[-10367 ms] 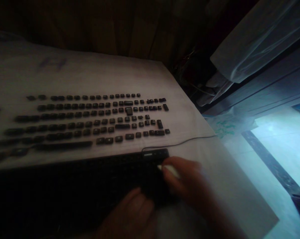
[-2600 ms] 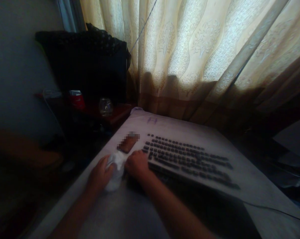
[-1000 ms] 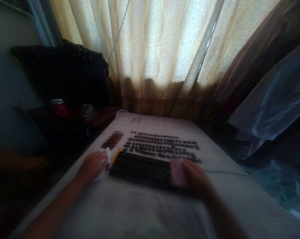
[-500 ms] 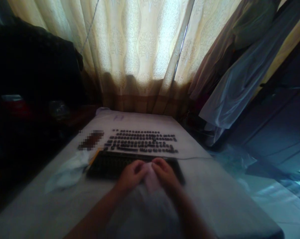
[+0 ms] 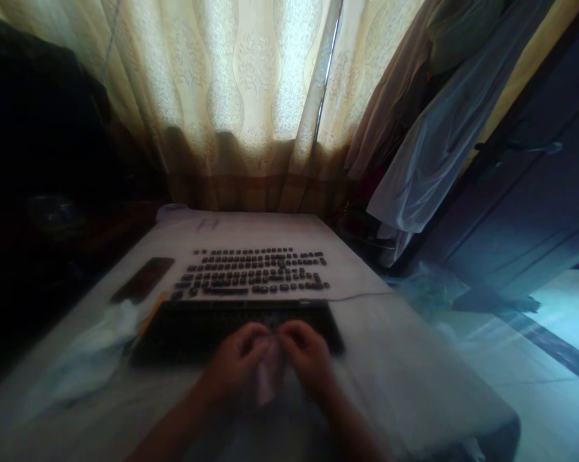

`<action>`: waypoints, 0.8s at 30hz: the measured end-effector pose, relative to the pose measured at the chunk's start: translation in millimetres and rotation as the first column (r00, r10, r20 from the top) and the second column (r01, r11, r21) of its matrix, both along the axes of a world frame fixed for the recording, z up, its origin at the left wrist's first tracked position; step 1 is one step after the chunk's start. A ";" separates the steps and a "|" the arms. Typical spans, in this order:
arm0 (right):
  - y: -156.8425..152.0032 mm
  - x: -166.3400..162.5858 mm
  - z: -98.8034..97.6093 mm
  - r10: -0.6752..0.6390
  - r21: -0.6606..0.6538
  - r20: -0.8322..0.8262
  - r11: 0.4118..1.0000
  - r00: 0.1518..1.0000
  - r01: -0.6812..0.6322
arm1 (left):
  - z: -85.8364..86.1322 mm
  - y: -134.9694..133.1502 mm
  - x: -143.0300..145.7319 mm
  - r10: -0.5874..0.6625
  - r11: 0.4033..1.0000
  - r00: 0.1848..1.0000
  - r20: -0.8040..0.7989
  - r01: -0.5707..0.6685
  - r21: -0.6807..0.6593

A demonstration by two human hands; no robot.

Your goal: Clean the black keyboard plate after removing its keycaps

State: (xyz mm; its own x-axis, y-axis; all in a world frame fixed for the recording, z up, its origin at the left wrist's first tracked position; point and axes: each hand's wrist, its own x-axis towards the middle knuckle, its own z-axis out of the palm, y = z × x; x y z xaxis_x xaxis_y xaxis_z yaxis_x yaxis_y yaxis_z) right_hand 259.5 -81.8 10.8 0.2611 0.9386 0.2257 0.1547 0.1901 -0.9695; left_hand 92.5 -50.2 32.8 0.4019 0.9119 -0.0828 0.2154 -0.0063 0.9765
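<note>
Both hands are raised in front of the near edge of a black keyboard base [image 5: 183,330], their fingertips pinched close together. A small, pale pinkish piece of cloth or tissue [image 5: 267,382] hangs down between them. My left hand [image 5: 238,356] has its thumb and fingers closed on it. My right hand [image 5: 307,356] is closed at its upper right part. Blur hides whether anything small is wrapped inside. Beyond the base, loose black keycaps [image 5: 226,291] lie in several rows, arranged like a keyboard layout. The base's top face is dark and its details are unclear.
A dark phone-like slab [image 5: 143,280] lies at the left of the white-covered table [image 5: 390,359]. Near it are crumpled white material [image 5: 94,350] and a thin yellow item [image 5: 152,311]. A cable [image 5: 361,296] runs right from the base. Curtains [image 5: 251,77] hang behind.
My view has swung to the right, so the table and keyboard appear further left. Both hands still grip the pale cloth, which now hangs narrower between them.
</note>
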 end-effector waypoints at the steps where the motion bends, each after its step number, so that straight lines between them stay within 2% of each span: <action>1: 0.0 2.9 -0.7 -0.013 -0.001 0.001 1.000 1.000 0.013 | -0.3 -0.1 -0.1 -0.017 1.000 1.000 -0.011 0.017 -0.011; 4: -3.1 8.0 -2.6 -0.020 -0.017 0.002 1.000 1.000 0.020 | -2.9 0.7 0.5 -0.056 0.997 0.998 -0.043 0.054 -0.049; 6: -7.3 8.4 -3.3 0.024 -0.037 0.027 0.999 0.999 -0.023 | -4.8 1.9 1.6 -0.067 0.996 0.996 -0.052 0.063 -0.070; 10: -12.7 11.8 -2.9 0.112 -0.013 0.173 0.994 0.979 -0.111 | -5.6 5.5 4.0 -0.079 0.992 0.996 -0.042 0.074 -0.104; 12: -12.7 16.8 -1.7 0.096 0.005 0.207 0.995 0.974 -0.099 | -4.3 6.9 4.4 -0.096 0.988 0.994 -0.046 0.090 -0.129; 17: -13.8 24.2 -1.4 0.074 -0.071 0.171 0.996 0.982 -0.062 | 0.2 7.3 3.7 -0.199 0.957 0.980 -0.027 0.189 -0.221; 20: -15.2 21.5 -6.2 0.020 -0.079 0.146 0.997 0.989 -0.009 | 3.2 8.3 4.4 -0.259 0.951 0.964 -0.064 0.243 -0.191; 24: -11.3 19.7 -12.5 -0.098 -0.107 0.127 0.988 0.987 0.112 | 6.9 12.7 8.8 -0.280 0.960 0.935 -0.220 0.277 -0.045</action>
State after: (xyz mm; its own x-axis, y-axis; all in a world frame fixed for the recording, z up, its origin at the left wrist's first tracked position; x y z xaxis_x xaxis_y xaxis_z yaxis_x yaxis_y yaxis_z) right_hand 279.2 -93.1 -1.6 0.3365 0.9288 0.1550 0.2854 0.0563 -0.9568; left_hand 101.3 -37.5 39.7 0.6098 0.7641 -0.2103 0.4177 -0.0844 0.9047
